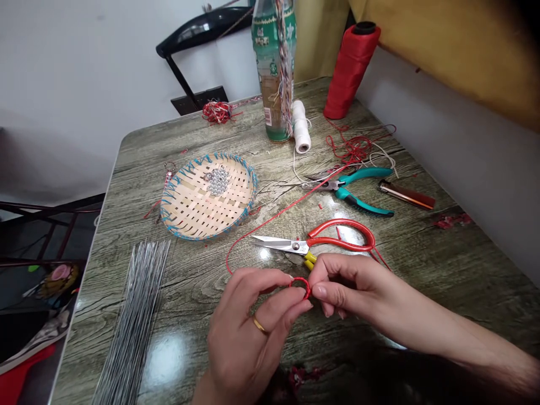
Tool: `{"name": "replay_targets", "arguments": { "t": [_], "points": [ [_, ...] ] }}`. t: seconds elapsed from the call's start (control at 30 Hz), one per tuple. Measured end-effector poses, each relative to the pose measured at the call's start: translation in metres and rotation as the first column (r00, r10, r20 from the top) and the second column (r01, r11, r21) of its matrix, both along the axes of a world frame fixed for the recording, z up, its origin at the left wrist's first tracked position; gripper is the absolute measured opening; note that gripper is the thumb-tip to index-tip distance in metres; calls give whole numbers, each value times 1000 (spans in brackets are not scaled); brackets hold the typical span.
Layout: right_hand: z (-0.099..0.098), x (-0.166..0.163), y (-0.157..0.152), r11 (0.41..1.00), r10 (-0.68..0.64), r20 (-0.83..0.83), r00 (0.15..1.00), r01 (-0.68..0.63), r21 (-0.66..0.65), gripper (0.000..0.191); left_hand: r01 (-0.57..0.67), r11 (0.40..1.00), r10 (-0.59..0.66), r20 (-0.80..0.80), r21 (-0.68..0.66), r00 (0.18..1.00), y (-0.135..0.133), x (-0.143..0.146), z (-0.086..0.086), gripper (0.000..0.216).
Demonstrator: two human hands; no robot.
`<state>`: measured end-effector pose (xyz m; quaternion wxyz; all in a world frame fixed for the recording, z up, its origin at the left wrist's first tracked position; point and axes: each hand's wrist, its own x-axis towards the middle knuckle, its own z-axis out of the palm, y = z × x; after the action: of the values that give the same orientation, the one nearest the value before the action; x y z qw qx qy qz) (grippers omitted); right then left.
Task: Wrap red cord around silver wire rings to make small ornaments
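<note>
A small ring of red cord (307,286) is pinched between the thumb and fingers of my left hand (257,320), which wears a gold band. Thumb and forefinger of my right hand (346,287) close on the ring's right side. One long red cord (270,218) curves from near my left fingers up to a red tangle (354,147). Just beyond my hands lie scissors (295,245) with red and yellow handles, blades slightly apart. Teal-handled pliers (350,188) rest farther back, jaws toward the left.
A shallow woven basket (189,208) holds small metal pieces. Thin metal wires (135,326) lie in a bundle at left. Behind stand a green-labelled bottle (272,73), a white thread spool (301,126) and a red thread cone (350,70). A lighter (407,194) lies at right.
</note>
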<state>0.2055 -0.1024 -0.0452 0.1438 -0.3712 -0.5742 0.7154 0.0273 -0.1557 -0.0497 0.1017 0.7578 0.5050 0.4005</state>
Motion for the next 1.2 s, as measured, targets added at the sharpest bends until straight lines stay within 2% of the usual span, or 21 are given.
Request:
{"name": "replay_targets", "arguments": {
  "t": [0.13, 0.23, 0.43, 0.63, 0.8, 0.9, 1.0, 1.07, 1.13, 1.2],
  "points": [
    [4, 4, -1, 993, 30, 26, 999, -33, 116, 23, -15, 995, 26, -111, 101, 993, 4, -2, 1, 4],
    [7, 6, -2, 991, 55, 28, 998, -58, 124, 22, 27, 993, -10, -140, 114, 990, 7, -4, 4, 6],
    [9, 6, 0, 994, 72, -84, 994, -79, -81, 22, 42, 997, -37, -74, 68, 997, 8, -3, 9, 13],
    [7, 4, 0, 980, 22, -217, 976, -64, -190, 20, 48, 999, -49, 25, 24, 999, 4, 1, 6, 14],
    [4, 2, -1, 964, -3, -279, 960, -71, -255, 22, 117, 991, -106, 155, -60, 982, 0, 5, 5, 14],
    [-1, 1, -1, 957, -24, -287, 958, -60, -282, 22, 81, 997, -80, 96, -10, 992, 0, 3, 5, 6],
    [-3, 2, 0, 929, -18, -223, 975, -66, -365, 24, 41, 999, -39, 65, -27, 997, -1, 1, 5, 7],
    [-1, 2, 2, 945, 2, -139, 990, -47, -324, 24, 23, 994, -11, 117, -103, 993, -3, 2, 3, 12],
    [3, 2, 2, 986, -10, -41, 999, 3, -167, 21, -7, 973, 55, 203, -229, 978, -6, 5, 1, 15],
    [7, 2, 1, 998, -57, 38, 998, 56, 35, 19, -37, 925, 171, 328, -379, 929, -8, 9, -1, 14]
  ]
}}
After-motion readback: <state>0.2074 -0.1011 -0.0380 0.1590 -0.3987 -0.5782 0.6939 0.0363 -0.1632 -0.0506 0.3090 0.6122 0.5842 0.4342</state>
